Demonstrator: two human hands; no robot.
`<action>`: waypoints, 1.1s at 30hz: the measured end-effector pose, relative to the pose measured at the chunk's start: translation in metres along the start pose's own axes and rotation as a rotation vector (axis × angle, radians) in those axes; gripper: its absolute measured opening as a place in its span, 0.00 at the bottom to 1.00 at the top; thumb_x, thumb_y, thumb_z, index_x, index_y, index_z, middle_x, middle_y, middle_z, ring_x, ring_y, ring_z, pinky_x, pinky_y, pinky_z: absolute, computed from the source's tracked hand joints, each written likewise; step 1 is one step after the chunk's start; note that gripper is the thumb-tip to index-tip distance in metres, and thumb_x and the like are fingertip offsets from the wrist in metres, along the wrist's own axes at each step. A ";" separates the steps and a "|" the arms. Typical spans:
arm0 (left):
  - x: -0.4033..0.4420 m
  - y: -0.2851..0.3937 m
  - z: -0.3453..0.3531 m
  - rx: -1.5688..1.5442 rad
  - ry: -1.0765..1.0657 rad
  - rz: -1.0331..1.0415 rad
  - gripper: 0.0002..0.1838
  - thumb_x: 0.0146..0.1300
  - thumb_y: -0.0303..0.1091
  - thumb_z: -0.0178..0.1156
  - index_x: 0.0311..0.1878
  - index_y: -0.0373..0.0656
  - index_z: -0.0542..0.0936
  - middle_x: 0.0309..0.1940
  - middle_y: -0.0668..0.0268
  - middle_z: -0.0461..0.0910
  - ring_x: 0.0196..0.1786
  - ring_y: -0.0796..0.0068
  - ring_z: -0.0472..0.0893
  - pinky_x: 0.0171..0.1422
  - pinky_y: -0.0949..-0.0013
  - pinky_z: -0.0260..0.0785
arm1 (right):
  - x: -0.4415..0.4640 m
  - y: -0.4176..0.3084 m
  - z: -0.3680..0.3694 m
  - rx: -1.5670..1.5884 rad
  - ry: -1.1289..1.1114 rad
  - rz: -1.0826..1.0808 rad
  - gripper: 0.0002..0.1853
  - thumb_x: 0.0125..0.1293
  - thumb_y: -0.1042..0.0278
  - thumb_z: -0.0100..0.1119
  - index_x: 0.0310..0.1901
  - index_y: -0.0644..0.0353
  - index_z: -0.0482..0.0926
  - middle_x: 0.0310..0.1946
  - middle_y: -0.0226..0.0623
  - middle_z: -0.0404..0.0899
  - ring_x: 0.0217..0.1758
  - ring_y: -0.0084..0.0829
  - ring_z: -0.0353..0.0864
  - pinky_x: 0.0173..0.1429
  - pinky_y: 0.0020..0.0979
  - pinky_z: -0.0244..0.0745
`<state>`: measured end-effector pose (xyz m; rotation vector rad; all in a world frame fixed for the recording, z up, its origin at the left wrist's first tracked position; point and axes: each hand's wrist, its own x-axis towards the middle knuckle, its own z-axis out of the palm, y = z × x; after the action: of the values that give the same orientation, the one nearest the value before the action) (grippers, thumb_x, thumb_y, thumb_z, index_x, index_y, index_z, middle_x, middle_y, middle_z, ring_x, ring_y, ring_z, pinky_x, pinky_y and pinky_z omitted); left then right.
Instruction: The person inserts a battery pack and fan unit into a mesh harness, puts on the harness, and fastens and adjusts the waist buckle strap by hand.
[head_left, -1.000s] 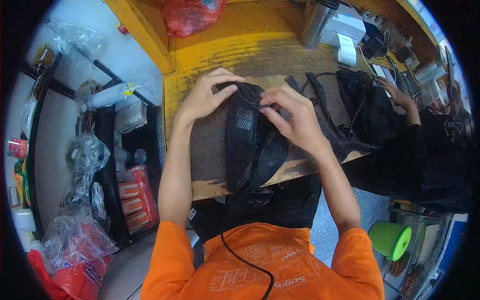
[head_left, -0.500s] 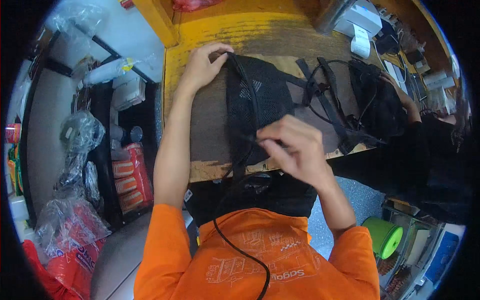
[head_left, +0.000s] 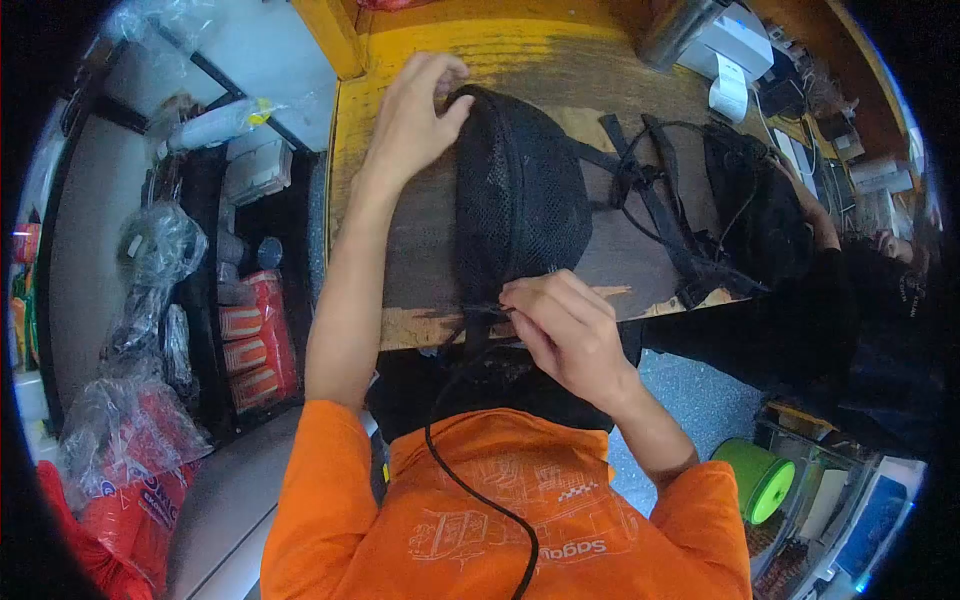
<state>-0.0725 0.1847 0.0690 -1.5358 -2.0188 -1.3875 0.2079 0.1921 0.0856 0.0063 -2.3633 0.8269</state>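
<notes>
A black mesh bag (head_left: 545,190) lies on the wooden table in front of me, bulging, with a dark zipper seam running down its length. My left hand (head_left: 420,115) is at the bag's upper left edge, thumb and fingers apart, with the thumb against the bag. At the lower end of the seam, my right hand (head_left: 565,330) pinches what looks like the zipper pull, mostly hidden by the fingers. Black straps (head_left: 655,190) stretch from the bag to the right. A thin black cord (head_left: 470,490) hangs down over my orange shirt.
Another person's hand (head_left: 815,205) rests by a second black bag (head_left: 755,190) at the table's right. Behind it stands a white printer (head_left: 735,45) with paper hanging out. Shelves at left hold plastic-wrapped goods and red packs (head_left: 265,340). A green container (head_left: 755,480) sits at lower right.
My right hand has moved down along the seam to the bag's lower end. My left hand has shifted up and its fingers have spread. The bag looks fuller and rounder.
</notes>
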 end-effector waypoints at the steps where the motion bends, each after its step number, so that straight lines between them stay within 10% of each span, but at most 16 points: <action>1: 0.005 0.028 -0.017 0.019 -0.145 -0.120 0.12 0.63 0.37 0.69 0.35 0.36 0.84 0.33 0.57 0.85 0.36 0.64 0.84 0.45 0.63 0.76 | 0.003 0.000 -0.003 0.003 0.051 0.003 0.12 0.52 0.81 0.67 0.40 0.66 0.82 0.39 0.40 0.81 0.39 0.40 0.82 0.42 0.36 0.78; 6: -0.032 0.121 -0.044 0.260 -0.630 -0.213 0.29 0.55 0.60 0.71 0.19 0.40 0.81 0.14 0.56 0.75 0.21 0.54 0.79 0.31 0.58 0.71 | 0.002 -0.002 -0.006 -0.006 0.080 0.008 0.13 0.51 0.82 0.68 0.41 0.66 0.82 0.39 0.41 0.82 0.40 0.39 0.82 0.41 0.35 0.78; 10: -0.056 0.111 -0.027 0.009 -0.462 -0.193 0.20 0.60 0.42 0.71 0.23 0.38 0.75 0.16 0.56 0.74 0.20 0.53 0.75 0.30 0.59 0.70 | -0.002 -0.006 0.002 -0.013 0.057 -0.026 0.11 0.53 0.79 0.66 0.40 0.66 0.83 0.37 0.39 0.81 0.37 0.37 0.81 0.39 0.35 0.77; 15: -0.052 0.090 -0.037 -0.316 -0.470 -0.435 0.19 0.72 0.35 0.64 0.26 0.44 0.69 0.20 0.80 0.67 0.24 0.94 0.68 0.24 0.82 0.61 | -0.020 -0.020 0.029 -0.068 -0.034 -0.078 0.12 0.54 0.74 0.63 0.42 0.65 0.82 0.35 0.36 0.79 0.37 0.35 0.79 0.41 0.34 0.77; 31: -0.170 0.104 -0.128 -0.149 -0.431 -0.630 0.08 0.66 0.34 0.66 0.36 0.40 0.81 0.18 0.62 0.73 0.21 0.75 0.74 0.29 0.67 0.65 | -0.055 -0.005 -0.050 0.007 0.095 0.477 0.11 0.61 0.83 0.61 0.45 0.67 0.84 0.40 0.47 0.84 0.43 0.45 0.84 0.50 0.37 0.78; 33: -0.200 0.115 -0.148 -0.076 -0.818 -0.773 0.10 0.67 0.34 0.65 0.35 0.37 0.82 0.22 0.63 0.78 0.27 0.79 0.76 0.33 0.68 0.68 | -0.045 0.001 -0.063 -0.050 0.096 0.469 0.09 0.63 0.81 0.62 0.45 0.67 0.84 0.39 0.47 0.84 0.43 0.43 0.85 0.47 0.35 0.78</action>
<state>0.0593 -0.0557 0.0707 -1.5767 -3.3550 -1.1130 0.2790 0.2198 0.0982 -0.6150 -2.3226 0.9556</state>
